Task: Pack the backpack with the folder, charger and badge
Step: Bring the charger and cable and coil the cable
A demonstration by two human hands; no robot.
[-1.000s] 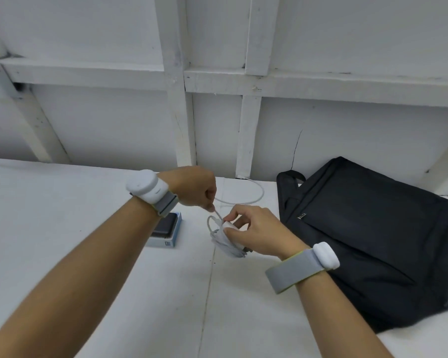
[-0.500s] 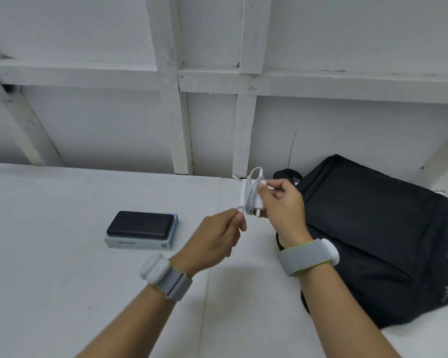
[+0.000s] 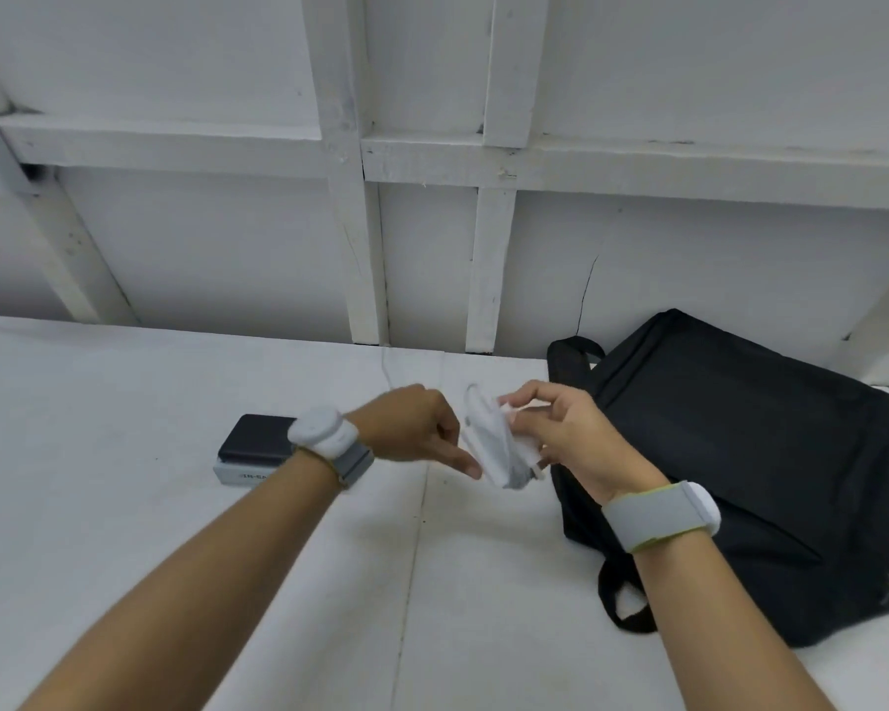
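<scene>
A white charger [image 3: 499, 446] with its cable coiled around it is held above the white table [image 3: 175, 531], blurred by motion. My right hand [image 3: 570, 438] grips the charger block from the right. My left hand [image 3: 417, 428] is at its left side, fingers curled on the cable with the forefinger pointing down to the right. The black backpack [image 3: 740, 454] lies flat on the table just right of my right hand, and looks closed. No folder or badge is in view.
A dark power bank on a pale box [image 3: 257, 449] lies on the table behind my left wrist. A white wall with wooden framing [image 3: 360, 223] rises directly behind the table. Both wrists wear grey bands with white sensors.
My left hand rose from below the charger to its left side, winding the cable. My right hand lowered the charger slightly and turned it. The view shifted a little.
</scene>
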